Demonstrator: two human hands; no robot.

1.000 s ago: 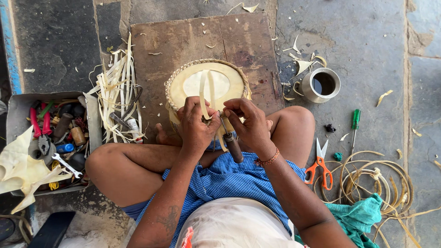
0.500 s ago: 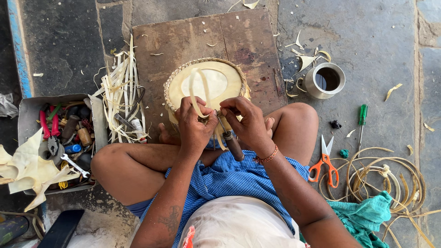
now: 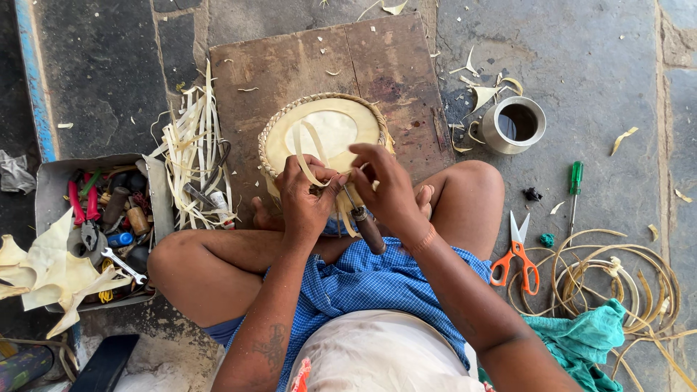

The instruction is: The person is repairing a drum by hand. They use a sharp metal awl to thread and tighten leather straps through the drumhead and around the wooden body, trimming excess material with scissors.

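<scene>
Since half a second ago the pale strip has swung from lying flat across the disc to standing up in a loop above the left hand, and both hands have edged slightly apart while the camera has tipped a little.

A person sits cross-legged on a stone floor, seen from above. The round woven basket piece, with a braided rim and a smooth pale centre, lies just ahead of the hands on a brown wooden board, its near edge tucked under the fingers. The left hand is closed on the strip at the rim. The right hand pinches the strip's other end and also grips a wooden-handled tool, whose long axis slopes back toward the body. Both hands are equally near the rim, almost touching each other.

Nearby: a bundle of split strips, a metal cup and orange scissors.
</scene>
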